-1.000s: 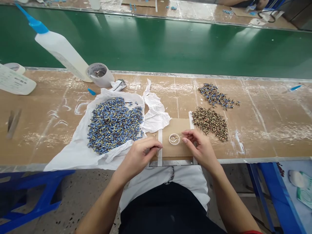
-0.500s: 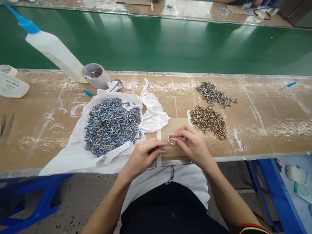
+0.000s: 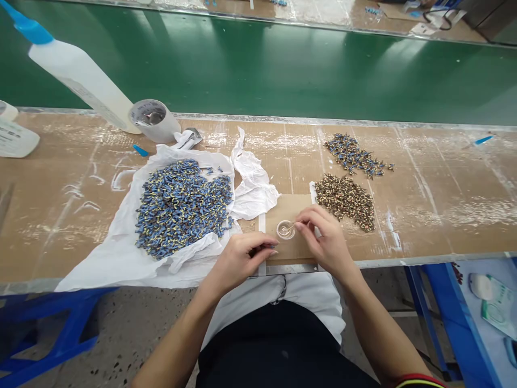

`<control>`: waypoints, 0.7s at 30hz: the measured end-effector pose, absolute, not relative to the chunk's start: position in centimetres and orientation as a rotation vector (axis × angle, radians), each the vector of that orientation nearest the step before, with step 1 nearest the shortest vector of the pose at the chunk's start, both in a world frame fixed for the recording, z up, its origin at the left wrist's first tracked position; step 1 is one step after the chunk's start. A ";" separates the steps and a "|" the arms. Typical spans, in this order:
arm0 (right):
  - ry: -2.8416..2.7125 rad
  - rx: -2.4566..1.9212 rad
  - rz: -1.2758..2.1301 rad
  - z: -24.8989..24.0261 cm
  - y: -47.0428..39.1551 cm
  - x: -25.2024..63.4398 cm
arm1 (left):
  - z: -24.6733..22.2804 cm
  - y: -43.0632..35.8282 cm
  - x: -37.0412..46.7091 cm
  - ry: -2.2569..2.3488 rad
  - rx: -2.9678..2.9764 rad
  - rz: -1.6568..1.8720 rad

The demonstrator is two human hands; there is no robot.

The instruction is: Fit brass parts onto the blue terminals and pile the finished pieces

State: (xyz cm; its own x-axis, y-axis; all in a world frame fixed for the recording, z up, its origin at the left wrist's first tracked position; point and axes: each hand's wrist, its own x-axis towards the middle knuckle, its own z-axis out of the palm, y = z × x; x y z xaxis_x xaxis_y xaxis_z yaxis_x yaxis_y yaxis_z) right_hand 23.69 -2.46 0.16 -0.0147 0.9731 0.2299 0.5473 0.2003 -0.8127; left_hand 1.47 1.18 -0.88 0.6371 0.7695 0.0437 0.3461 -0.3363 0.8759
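A small round clear dish (image 3: 285, 230) sits on a cardboard piece (image 3: 297, 202) at the table's front edge. My right hand (image 3: 323, 231) pinches a thin stick (image 3: 291, 225) whose tip reaches into the dish. Left of the dish, my left hand (image 3: 246, 253) is closed on a small blue part (image 3: 273, 246), mostly hidden by the fingertips. A big pile of blue and yellow parts (image 3: 181, 210) lies on white cloth (image 3: 100, 256). Brown and cream parts (image 3: 345, 200) lie beyond my right hand, with a blue and brown pile (image 3: 357, 156) behind them.
A white bottle with a blue nozzle (image 3: 84, 81) leans beside a tape roll (image 3: 155, 121) at the back left. Crumpled white paper (image 3: 254, 183) lies mid-table. A blue stool (image 3: 60, 334) stands below left. Another container (image 3: 18, 139) is at the far left edge.
My right hand has drawn slightly right, uncovering more of the dish, with the stick's tip still in it. My left hand stays nearly in place. The view has shifted slightly.
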 end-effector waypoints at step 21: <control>-1.263 -1.254 0.729 -3.0 -6.1 21.6 | -1.3 1.4 3.0 0.781 2.086 0.540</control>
State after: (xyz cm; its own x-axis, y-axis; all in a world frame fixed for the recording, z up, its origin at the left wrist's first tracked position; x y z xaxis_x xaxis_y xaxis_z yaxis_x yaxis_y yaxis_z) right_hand 21.62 -6.05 -3.00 0.2267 0.9317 0.2839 0.2197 0.2350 -0.9468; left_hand 3.05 1.39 -1.29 0.7148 0.6921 0.1003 0.3380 -0.4675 0.8168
